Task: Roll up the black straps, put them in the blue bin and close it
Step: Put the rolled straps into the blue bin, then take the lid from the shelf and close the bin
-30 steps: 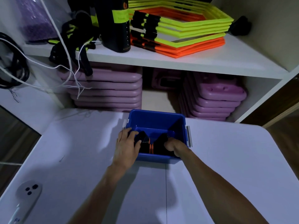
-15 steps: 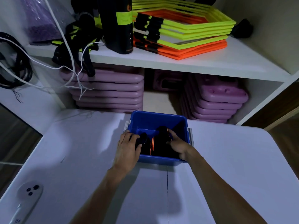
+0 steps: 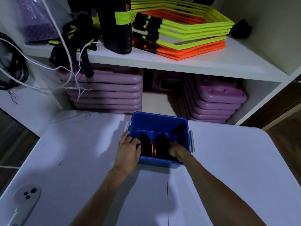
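The blue bin (image 3: 160,120) stands open at the far edge of the white table (image 3: 228,168), with grey latches on both sides. Inside it lie two black strap rolls with orange edging, one on the left (image 3: 146,145) and one on the right (image 3: 162,145). My left hand (image 3: 127,150) rests over the bin's left near corner, fingers against the left roll. Reaching down inside the bin, my right hand (image 3: 176,150) has its fingers curled on the right roll. No lid is in view.
A white handheld device (image 3: 24,199) lies at the table's near left corner. Behind the bin, shelves hold stacked purple cases (image 3: 105,90), yellow and orange hexagon frames (image 3: 184,31), a black cylinder (image 3: 116,25) and hanging white cables (image 3: 70,69).
Both hands stayed in the bin. The two rolls now stand more apart and upright, and my right hand shifted slightly toward the bin's right near corner.
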Tool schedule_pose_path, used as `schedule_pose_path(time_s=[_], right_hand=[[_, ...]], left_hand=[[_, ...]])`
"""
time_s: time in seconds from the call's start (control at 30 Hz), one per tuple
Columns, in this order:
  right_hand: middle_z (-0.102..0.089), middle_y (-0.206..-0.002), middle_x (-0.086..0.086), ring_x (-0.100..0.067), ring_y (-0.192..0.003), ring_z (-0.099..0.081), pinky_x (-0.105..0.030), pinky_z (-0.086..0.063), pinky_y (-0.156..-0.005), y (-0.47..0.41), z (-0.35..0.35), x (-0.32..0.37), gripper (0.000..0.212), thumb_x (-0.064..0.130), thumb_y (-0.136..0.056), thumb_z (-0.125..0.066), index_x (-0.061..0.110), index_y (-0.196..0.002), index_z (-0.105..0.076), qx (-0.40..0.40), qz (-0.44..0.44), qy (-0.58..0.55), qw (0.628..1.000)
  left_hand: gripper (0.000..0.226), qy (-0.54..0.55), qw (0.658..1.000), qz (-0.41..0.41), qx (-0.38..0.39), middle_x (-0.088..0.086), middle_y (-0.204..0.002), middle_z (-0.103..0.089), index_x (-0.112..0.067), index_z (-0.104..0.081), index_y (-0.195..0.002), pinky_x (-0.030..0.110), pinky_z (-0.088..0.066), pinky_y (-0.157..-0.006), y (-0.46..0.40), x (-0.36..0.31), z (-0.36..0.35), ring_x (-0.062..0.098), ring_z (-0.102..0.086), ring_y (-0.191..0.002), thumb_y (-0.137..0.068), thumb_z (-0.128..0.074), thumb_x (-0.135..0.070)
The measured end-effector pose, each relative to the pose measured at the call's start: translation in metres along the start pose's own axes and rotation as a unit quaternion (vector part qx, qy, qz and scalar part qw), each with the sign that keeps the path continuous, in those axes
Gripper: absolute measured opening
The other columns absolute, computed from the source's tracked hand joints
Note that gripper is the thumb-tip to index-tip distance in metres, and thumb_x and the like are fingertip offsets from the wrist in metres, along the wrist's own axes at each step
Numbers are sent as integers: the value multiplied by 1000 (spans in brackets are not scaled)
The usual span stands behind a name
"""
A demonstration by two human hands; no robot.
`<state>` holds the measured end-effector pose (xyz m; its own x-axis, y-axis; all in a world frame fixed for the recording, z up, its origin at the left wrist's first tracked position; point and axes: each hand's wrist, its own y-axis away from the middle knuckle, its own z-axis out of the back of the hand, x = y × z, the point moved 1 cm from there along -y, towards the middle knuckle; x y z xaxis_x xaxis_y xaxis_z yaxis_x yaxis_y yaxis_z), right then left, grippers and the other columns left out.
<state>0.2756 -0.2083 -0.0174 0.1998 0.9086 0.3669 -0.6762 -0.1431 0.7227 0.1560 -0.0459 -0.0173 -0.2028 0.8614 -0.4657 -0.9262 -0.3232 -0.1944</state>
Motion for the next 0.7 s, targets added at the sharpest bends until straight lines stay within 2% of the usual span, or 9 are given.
schedule_pose_path(time_s=[0.07, 0.1, 0.2, 0.27, 0.37, 0.47, 0.6, 0.7], right_hand=[[-54, -132, -22, -31, -114, -57, -35, -46, -89, 6, 0, 5, 62, 3, -96, -44, 0, -149, -13, -29, 15, 42, 999], [-53, -133, -22, -32, -117, -56, -36, -45, -90, 10, 1, 7, 61, 3, -96, -44, 4, -149, -13, -42, 29, 43, 998], [-57, -123, -17, -29, -101, -59, -34, -46, -84, 26, 10, 12, 49, 12, -96, -48, 8, -142, -31, -84, 108, -28, 990], [-57, -127, -17, -29, -103, -60, -23, -42, -80, 41, 23, 15, 49, 19, -98, -52, 9, -143, -37, -142, 182, -62, 971], [-52, -135, -15, -25, -123, -51, -15, -32, -93, 77, 62, 20, 46, 23, -97, -56, 11, -140, -45, -240, 290, -57, 925], [-48, -135, -15, -26, -125, -47, -19, -29, -103, 125, 126, 19, 44, 22, -95, -57, 9, -137, -49, -346, 332, -27, 877], [-49, -134, -23, -37, -132, -39, -42, -31, -113, 203, 238, 15, 46, 28, -95, -58, 8, -135, -51, -506, 306, 19, 807], [-48, -136, -19, -35, -130, -40, -44, -34, -110, 273, 324, 17, 47, 36, -97, -53, 11, -136, -49, -597, 277, 54, 751]], left_hand=[[15, -1, 1000, -2, 5, 13, -109, -66, -10, -67, -99, 43, -38, -107, 0, -1, 1, 32, -37, -133, -85, -62, -16], [17, -1, 1000, -4, 10, 12, -110, -64, -11, -66, -101, 44, -38, -107, 0, -1, 2, 32, -37, -132, -85, -61, -16], [25, -9, 1000, -19, 20, 9, -120, -55, -13, -62, -110, 44, -41, -102, -5, -6, 11, 29, -42, -123, -88, -57, -23], [32, -12, 999, -34, 12, 10, -127, -50, -14, -58, -118, 42, -40, -103, -16, -16, 21, 29, -43, -121, -91, -53, -30], [48, -8, 996, -88, -13, 12, -130, -50, -15, -56, -124, 43, -39, -102, -51, -55, 50, 31, -46, -121, -91, -37, -44], [50, -4, 985, -169, -45, 13, -136, -48, -16, -54, -127, 45, -36, -102, -99, -119, 94, 31, -41, -128, -91, -36, -45], [56, 0, 951, -285, -119, 11, -137, -47, -19, -54, -126, 44, -37, -100, -163, -231, 169, 30, -41, -128, -88, -31, -52], [45, 27, 918, -353, -177, 8, -132, -49, -20, -53, -125, 41, -37, -96, -198, -319, 232, 27, -44, -124, -91, -42, -47]])
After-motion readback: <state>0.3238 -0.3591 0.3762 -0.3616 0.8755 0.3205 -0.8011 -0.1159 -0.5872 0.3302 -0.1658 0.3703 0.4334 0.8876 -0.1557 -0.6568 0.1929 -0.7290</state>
